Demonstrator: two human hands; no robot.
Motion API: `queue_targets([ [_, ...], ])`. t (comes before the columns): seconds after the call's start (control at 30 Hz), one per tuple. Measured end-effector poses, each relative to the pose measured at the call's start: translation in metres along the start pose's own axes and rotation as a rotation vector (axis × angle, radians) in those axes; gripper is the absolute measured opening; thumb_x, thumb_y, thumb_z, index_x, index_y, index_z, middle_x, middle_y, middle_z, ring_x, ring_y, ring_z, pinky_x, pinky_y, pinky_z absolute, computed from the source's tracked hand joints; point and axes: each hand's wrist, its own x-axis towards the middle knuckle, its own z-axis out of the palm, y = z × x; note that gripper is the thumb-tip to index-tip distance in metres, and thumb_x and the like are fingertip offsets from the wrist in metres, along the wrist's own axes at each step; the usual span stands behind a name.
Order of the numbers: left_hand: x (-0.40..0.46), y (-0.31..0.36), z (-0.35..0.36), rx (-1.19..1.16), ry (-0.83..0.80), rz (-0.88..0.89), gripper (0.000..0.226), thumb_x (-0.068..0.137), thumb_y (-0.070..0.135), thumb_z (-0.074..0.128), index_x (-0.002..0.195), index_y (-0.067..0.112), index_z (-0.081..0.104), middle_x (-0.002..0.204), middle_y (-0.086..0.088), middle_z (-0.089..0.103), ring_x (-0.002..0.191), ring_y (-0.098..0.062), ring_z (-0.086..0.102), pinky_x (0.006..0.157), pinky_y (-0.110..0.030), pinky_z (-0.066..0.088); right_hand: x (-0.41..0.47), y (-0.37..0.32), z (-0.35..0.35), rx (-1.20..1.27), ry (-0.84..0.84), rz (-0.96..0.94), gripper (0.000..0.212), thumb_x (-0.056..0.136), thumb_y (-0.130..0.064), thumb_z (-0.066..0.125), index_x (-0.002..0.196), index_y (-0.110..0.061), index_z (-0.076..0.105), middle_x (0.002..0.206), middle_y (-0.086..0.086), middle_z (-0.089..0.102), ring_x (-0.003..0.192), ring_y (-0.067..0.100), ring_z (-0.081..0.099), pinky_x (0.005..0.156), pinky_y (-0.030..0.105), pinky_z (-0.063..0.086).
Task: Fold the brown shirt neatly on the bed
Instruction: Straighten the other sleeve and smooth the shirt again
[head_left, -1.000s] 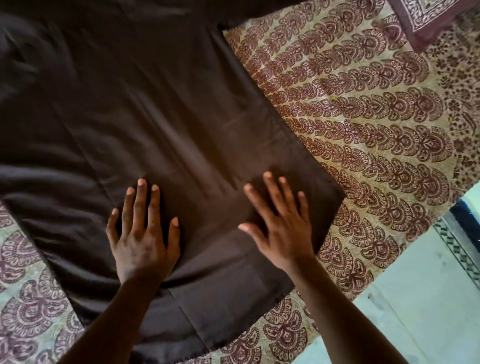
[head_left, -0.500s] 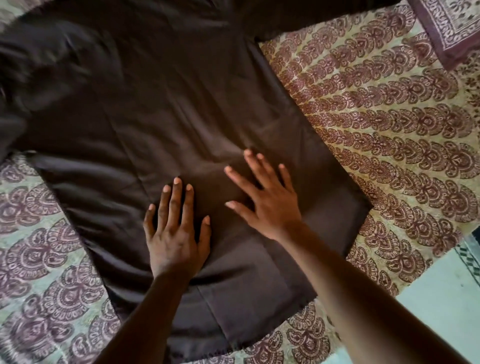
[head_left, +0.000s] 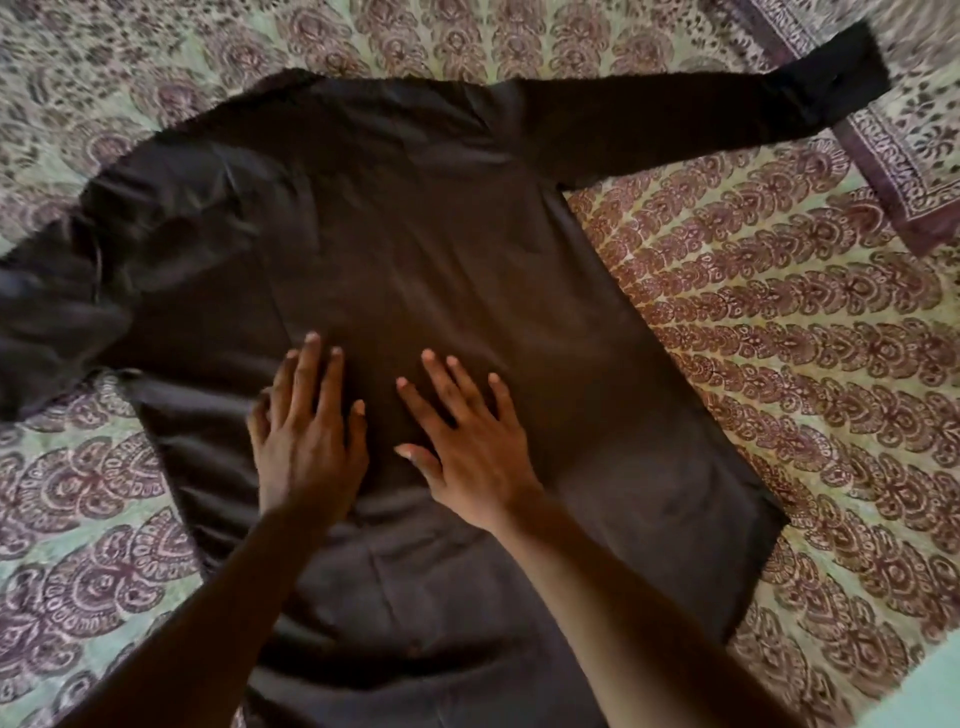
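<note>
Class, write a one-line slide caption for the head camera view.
Both hands, left and right, press flat on the brown shirt spread across the patterned bedsheet.

A bed covered in pale green cotton sheet printed with maroon fan motifs (head_left: 779, 322) carries a dark brown long-sleeved shirt (head_left: 415, 234), spread flat beneath and beyond the fingers (head_left: 311, 374). A purple-bordered printed pillow (head_left: 904, 156) lies far right of them.

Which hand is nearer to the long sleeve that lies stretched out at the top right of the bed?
The right hand. It rests flat on the brown shirt, below the stretched sleeve. The left hand presses the shirt further left, farther from that sleeve.
</note>
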Motion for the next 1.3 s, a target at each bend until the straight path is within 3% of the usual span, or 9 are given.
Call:
queue_targets([
  [0.13,0.003,-0.008,0.009,0.016,-0.021,-0.04,0.063,0.1,0.047,0.036,0.156,0.018,0.041,0.169,-0.005,0.026,0.155,-0.027,0.026,0.119,-0.052,0.024,-0.007,0.073,-0.011,-0.055,0.097,0.283,0.068,0.094,-0.079,0.032,0.157,-0.056,0.02,0.173,-0.004,0.005,0.16,0.023,0.01,0.124,0.055,0.017],
  [0.3,0.004,-0.006,0.008,0.0,0.011,-0.061,0.061,0.099,0.043,0.039,0.154,0.017,0.045,0.168,-0.006,0.03,0.154,-0.027,0.03,0.12,-0.051,0.025,-0.005,0.129,-0.031,-0.001,0.074,0.67,0.078,0.09,-0.085,0.014,0.16,-0.049,0.015,0.173,0.008,0.003,0.157,0.042,0.003,0.121,0.068,0.013],
  [0.4,0.005,-0.005,0.009,0.016,0.021,-0.047,0.061,0.098,0.041,0.041,0.154,0.016,0.045,0.168,-0.007,0.029,0.153,-0.028,0.031,0.121,-0.052,0.025,0.026,0.083,-0.036,-0.047,0.169,0.49,0.075,0.099,-0.071,0.026,0.162,-0.029,0.026,0.172,0.016,0.001,0.158,0.04,-0.002,0.124,0.064,0.008],
  [0.57,0.005,-0.008,0.013,0.046,0.033,-0.015,0.062,0.097,0.037,0.043,0.154,0.013,0.045,0.167,-0.008,0.03,0.154,-0.028,0.031,0.12,-0.053,0.027,0.095,0.0,-0.014,0.062,0.049,-0.055,0.062,0.102,-0.063,0.037,0.159,-0.039,0.03,0.173,-0.005,-0.008,0.16,0.027,-0.009,0.122,0.064,0.017],
  [0.73,0.008,-0.008,0.011,0.053,0.014,-0.017,0.064,0.096,0.039,0.041,0.156,0.015,0.042,0.168,-0.007,0.027,0.155,-0.026,0.029,0.12,-0.053,0.028,0.124,0.066,-0.017,-0.023,0.068,0.2,0.066,0.093,-0.081,0.027,0.155,-0.061,0.013,0.173,-0.008,0.0,0.16,0.025,0.003,0.123,0.06,0.013],
  [0.93,0.012,-0.006,0.008,0.106,-0.092,-0.021,0.071,0.095,0.045,0.037,0.161,0.019,0.031,0.171,-0.006,0.018,0.157,-0.025,0.023,0.121,-0.054,0.025,0.129,0.114,-0.041,0.078,0.078,0.593,0.076,0.093,-0.082,0.022,0.161,-0.048,0.011,0.173,0.006,-0.01,0.158,0.039,-0.009,0.122,0.069,0.008],
  [1.03,0.013,-0.006,0.007,0.116,-0.123,-0.031,0.071,0.095,0.046,0.038,0.161,0.02,0.03,0.172,-0.004,0.016,0.157,-0.024,0.021,0.122,-0.053,0.023,0.141,0.053,-0.039,0.038,0.146,0.335,0.075,0.098,-0.073,0.031,0.163,-0.037,0.015,0.173,0.009,-0.005,0.159,0.037,-0.007,0.122,0.066,0.009],
  [1.17,0.012,-0.008,0.008,0.101,-0.139,-0.021,0.07,0.096,0.045,0.039,0.161,0.021,0.031,0.172,-0.004,0.015,0.159,-0.023,0.017,0.123,-0.052,0.018,0.139,-0.003,-0.012,0.002,0.0,-0.143,0.062,0.1,-0.068,0.033,0.158,-0.052,0.02,0.174,-0.002,-0.001,0.16,0.025,0.0,0.122,0.064,0.013],
  [1.3,0.012,-0.008,0.008,0.094,-0.129,-0.039,0.071,0.094,0.045,0.041,0.161,0.023,0.031,0.172,-0.002,0.015,0.158,-0.022,0.019,0.123,-0.052,0.02,0.147,0.063,-0.015,-0.039,0.152,0.221,0.064,0.096,-0.078,0.029,0.155,-0.056,0.025,0.173,-0.004,0.011,0.159,0.024,0.014,0.123,0.057,0.015],
])
